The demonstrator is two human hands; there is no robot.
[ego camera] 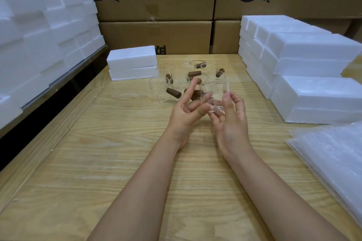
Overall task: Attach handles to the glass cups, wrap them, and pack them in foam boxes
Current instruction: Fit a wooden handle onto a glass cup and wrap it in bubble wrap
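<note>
Pinching one clear, thin-walled glass cup (pixel 214 92) upright between them, the left hand (pixel 187 112) and right hand (pixel 232 117), fingers curled.

Before me a pale wood-grain surface (pixel 117 162) fills the lower frame, and across the top stand stacked brown cardboard cartons (pixel 156 6) printed with black logos and characters.

The left hand (pixel 186 112) and right hand (pixel 232 117) hold a clear glass cup (pixel 215 92) above the table (pixel 127 162); more cups (pixel 159 89) with brown handles (pixel 173 93) stand behind.
</note>
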